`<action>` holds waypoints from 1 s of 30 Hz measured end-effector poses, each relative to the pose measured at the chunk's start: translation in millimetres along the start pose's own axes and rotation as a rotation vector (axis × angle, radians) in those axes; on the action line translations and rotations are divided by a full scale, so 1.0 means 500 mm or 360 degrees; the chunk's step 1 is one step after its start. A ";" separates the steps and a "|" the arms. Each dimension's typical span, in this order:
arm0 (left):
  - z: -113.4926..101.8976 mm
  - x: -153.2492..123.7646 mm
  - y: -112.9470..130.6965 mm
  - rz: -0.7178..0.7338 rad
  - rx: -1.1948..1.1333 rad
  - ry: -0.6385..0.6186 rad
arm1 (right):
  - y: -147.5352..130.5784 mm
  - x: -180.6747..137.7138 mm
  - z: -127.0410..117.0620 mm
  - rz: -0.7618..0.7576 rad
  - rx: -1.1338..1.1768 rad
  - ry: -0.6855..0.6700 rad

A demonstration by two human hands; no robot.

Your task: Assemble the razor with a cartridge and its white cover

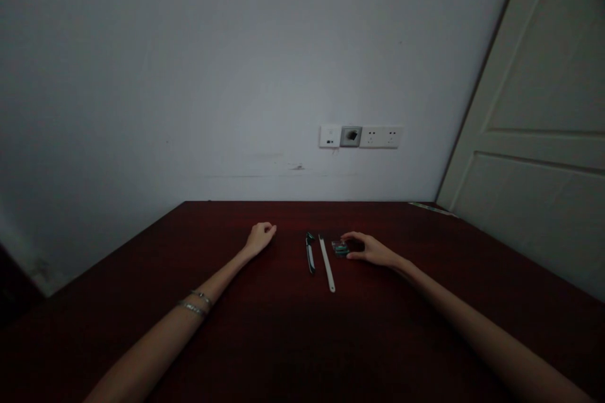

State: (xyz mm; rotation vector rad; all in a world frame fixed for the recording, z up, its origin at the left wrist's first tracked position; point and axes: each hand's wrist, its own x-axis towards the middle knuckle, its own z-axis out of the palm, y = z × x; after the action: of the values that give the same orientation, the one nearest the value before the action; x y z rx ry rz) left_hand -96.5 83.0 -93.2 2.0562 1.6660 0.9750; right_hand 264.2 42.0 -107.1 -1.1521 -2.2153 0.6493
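My left hand (261, 236) rests on the dark red table (236, 327) with its fingers curled in loosely; nothing shows in it. My right hand (371, 249) lies further right, its fingers pinched on a small greenish object (339, 247) that sits on the table. Between the hands lie two slim things side by side: a dark pen-like tool (310, 254) and a long white stick (326, 262). Two thin bracelets (196, 303) circle my left forearm.
The table's far edge meets a grey wall with a row of sockets (360, 136). A white door (543, 138) stands at the right. A thin strip (432, 208) lies at the table's far right corner.
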 end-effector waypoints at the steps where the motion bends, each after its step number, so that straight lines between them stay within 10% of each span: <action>1: 0.002 0.001 0.001 0.0001 -0.0003 0.0008 | 0.002 0.000 0.000 0.0007 0.0013 0.0006; 20: 0.028 0.007 0.032 0.0301 0.0271 -0.0006 | -0.007 -0.005 0.001 0.0043 0.0157 0.0106; 30: 0.013 0.011 0.003 0.0144 0.0610 -0.0089 | 0.126 -0.046 -0.078 0.0159 -0.0623 0.0595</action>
State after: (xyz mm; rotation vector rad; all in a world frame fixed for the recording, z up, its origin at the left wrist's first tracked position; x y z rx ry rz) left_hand -90.5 89.1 -95.3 2.3933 1.8600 0.6537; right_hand 337.3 61.2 -124.5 -1.4474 -2.0158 0.0200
